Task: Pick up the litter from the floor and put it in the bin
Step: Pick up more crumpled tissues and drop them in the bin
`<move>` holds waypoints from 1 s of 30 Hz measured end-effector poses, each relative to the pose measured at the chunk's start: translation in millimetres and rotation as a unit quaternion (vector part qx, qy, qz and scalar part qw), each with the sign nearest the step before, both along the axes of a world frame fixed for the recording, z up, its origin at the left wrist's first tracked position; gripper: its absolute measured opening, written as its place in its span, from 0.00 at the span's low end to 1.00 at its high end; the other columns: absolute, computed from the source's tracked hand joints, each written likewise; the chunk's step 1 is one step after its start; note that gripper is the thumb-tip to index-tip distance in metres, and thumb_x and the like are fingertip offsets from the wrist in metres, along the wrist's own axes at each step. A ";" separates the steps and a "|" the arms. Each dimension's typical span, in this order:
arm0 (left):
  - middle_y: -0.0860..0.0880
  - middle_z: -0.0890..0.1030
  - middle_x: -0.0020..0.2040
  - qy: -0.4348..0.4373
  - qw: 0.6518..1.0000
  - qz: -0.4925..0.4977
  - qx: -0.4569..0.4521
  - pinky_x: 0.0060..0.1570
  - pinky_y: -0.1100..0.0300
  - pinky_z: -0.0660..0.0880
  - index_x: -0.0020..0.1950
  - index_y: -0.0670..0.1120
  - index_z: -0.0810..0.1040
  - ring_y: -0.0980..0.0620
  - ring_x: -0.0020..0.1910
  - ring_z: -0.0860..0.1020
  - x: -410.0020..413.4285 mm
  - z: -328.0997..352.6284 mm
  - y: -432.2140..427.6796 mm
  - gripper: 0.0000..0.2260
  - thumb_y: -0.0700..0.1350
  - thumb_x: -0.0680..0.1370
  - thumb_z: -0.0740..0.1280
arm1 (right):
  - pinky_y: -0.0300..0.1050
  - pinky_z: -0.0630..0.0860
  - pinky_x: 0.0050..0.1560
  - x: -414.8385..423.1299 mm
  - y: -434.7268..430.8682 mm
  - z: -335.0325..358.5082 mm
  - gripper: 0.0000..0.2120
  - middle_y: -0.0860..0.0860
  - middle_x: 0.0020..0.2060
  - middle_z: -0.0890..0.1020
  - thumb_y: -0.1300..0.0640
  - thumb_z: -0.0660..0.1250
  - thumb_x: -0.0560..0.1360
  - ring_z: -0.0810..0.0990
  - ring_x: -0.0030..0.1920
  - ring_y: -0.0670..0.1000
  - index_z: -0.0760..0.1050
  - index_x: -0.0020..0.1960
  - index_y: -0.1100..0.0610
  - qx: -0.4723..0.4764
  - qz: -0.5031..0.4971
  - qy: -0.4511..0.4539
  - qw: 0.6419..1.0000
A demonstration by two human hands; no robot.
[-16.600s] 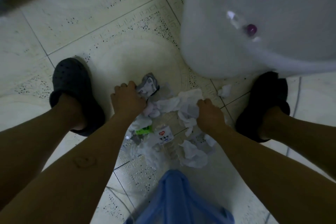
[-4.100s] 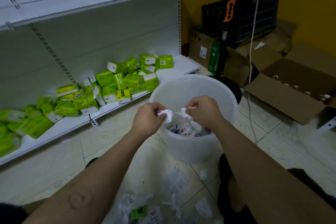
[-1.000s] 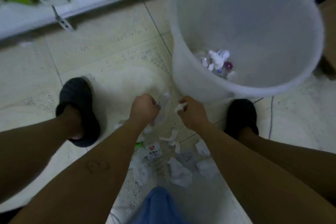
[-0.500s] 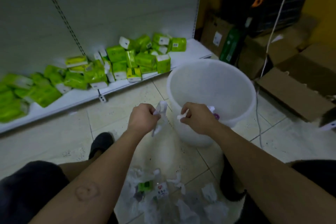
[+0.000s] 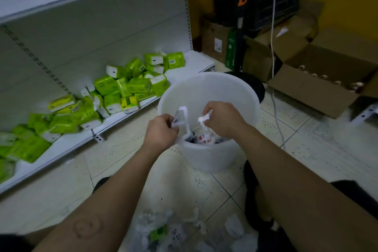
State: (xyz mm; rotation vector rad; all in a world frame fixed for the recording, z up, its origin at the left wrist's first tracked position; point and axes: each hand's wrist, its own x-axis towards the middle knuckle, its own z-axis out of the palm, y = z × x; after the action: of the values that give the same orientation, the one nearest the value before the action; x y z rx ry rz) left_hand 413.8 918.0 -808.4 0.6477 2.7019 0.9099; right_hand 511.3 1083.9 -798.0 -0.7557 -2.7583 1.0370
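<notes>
Hovering over the bin [image 5: 207, 159], left grip [image 5: 161, 132] pinches a wrapper [image 5: 182, 113] at the near rim; right grip [image 5: 223, 119] pinches tissue [image 5: 203, 119] above the opening. Let go there, the light wrapper could drop outside. Other litter [image 5: 176, 235] lies on the floor [image 5: 122, 159].

A pale tiled floor [image 5: 114, 161], speckled with dark spots, is seen across the lower frame. A white plastic bin [image 5: 206, 159] is stood on it at the centre. Crumpled litter [image 5: 184, 233], mostly white tissue, is scattered at the bottom centre. Cardboard boxes [image 5: 313, 90] are set at the upper right, and a white cable [image 5: 275, 108] is trailed beside them. Green packs [image 5: 122, 86] are heaped on the low shelf [image 5: 67, 143] at the left.
</notes>
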 end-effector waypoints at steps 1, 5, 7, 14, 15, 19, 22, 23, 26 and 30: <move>0.46 0.83 0.42 0.000 1.000 0.000 0.002 0.42 0.58 0.75 0.47 0.46 0.80 0.44 0.43 0.80 -2.3 -2.0 8.1 0.05 0.42 0.73 0.67 | 0.44 0.77 0.48 -4.4 1.5 -1.3 0.08 0.53 0.47 0.83 0.57 0.70 0.71 0.77 0.43 0.52 0.78 0.50 0.51 -0.009 -0.005 0.011 1.000; 0.51 0.80 0.43 0.019 1.000 0.002 -0.003 0.43 0.62 0.71 0.54 0.47 0.79 0.49 0.43 0.79 -15.6 -11.0 36.7 0.09 0.42 0.74 0.68 | 0.46 0.75 0.58 -10.2 8.6 -15.5 0.17 0.55 0.57 0.80 0.57 0.68 0.73 0.78 0.56 0.56 0.75 0.62 0.52 -0.062 -0.019 0.012 0.998; 0.52 0.79 0.44 0.011 1.000 0.004 -0.010 0.44 0.62 0.70 0.57 0.47 0.78 0.50 0.44 0.78 -20.1 -16.1 45.6 0.12 0.42 0.73 0.68 | 0.45 0.71 0.61 -7.9 13.2 -24.7 0.25 0.56 0.64 0.76 0.59 0.67 0.73 0.75 0.62 0.57 0.69 0.69 0.53 -0.073 0.000 -0.028 0.997; 0.57 0.77 0.33 0.002 0.999 -0.012 -0.047 0.40 0.62 0.71 0.46 0.51 0.80 0.51 0.38 0.79 -10.0 -32.5 30.8 0.05 0.44 0.72 0.72 | 0.53 0.65 0.71 0.6 9.9 -33.4 0.30 0.56 0.70 0.70 0.54 0.66 0.74 0.70 0.68 0.57 0.60 0.74 0.54 -0.087 0.021 -0.121 0.989; 0.57 0.76 0.32 0.002 0.999 -0.016 -0.051 0.39 0.62 0.70 0.45 0.52 0.80 0.51 0.37 0.78 -5.9 -33.6 24.7 0.04 0.46 0.72 0.72 | 0.53 0.64 0.71 2.4 5.0 -32.5 0.31 0.56 0.69 0.71 0.53 0.67 0.74 0.70 0.68 0.57 0.60 0.74 0.55 -0.083 0.025 -0.120 0.989; 0.53 0.79 0.34 0.006 0.998 -0.031 -0.056 0.40 0.61 0.72 0.41 0.52 0.80 0.51 0.37 0.78 13.1 -34.2 -4.9 0.03 0.49 0.73 0.71 | 0.51 0.67 0.67 14.7 -25.8 -30.6 0.30 0.58 0.66 0.73 0.50 0.67 0.74 0.71 0.66 0.58 0.62 0.72 0.57 -0.027 0.062 -0.129 0.989; 0.55 0.79 0.33 -0.003 0.997 -0.035 -0.067 0.38 0.59 0.73 0.35 0.53 0.77 0.52 0.38 0.78 28.5 -36.0 -32.2 0.10 0.54 0.74 0.69 | 0.49 0.71 0.61 24.9 -52.1 -31.8 0.27 0.57 0.64 0.74 0.48 0.68 0.73 0.73 0.62 0.58 0.67 0.69 0.55 0.018 0.086 -0.122 0.989; 0.56 0.78 0.32 -0.003 0.997 -0.034 -0.070 0.36 0.60 0.71 0.34 0.53 0.77 0.52 0.37 0.78 32.9 -37.6 -42.3 0.11 0.55 0.74 0.68 | 0.49 0.72 0.59 28.0 -60.3 -32.7 0.27 0.56 0.64 0.73 0.49 0.68 0.73 0.73 0.62 0.57 0.66 0.69 0.54 0.027 0.097 -0.120 0.988; 0.56 0.82 0.39 -0.020 0.996 -0.046 -0.076 0.38 0.62 0.72 0.39 0.54 0.79 0.52 0.42 0.80 43.0 -48.5 -74.8 0.05 0.51 0.74 0.69 | 0.49 0.71 0.60 37.2 -83.4 -39.6 0.30 0.55 0.68 0.69 0.50 0.68 0.73 0.72 0.64 0.56 0.63 0.72 0.52 0.046 0.136 -0.120 0.982; 0.51 0.81 0.57 -0.069 0.987 -0.061 -0.130 0.55 0.56 0.75 0.59 0.51 0.78 0.50 0.56 0.78 57.7 -77.9 -124.8 0.14 0.52 0.74 0.69 | 0.51 0.69 0.66 49.5 -104.7 -59.1 0.32 0.55 0.70 0.66 0.48 0.67 0.74 0.68 0.68 0.56 0.60 0.74 0.53 0.082 0.203 -0.210 0.953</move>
State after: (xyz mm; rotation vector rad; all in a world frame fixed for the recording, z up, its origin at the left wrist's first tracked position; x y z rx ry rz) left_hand 471.6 793.2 -886.3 0.6595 2.5632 0.5398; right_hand 560.8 979.1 -857.1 -0.4306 -3.4193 0.7479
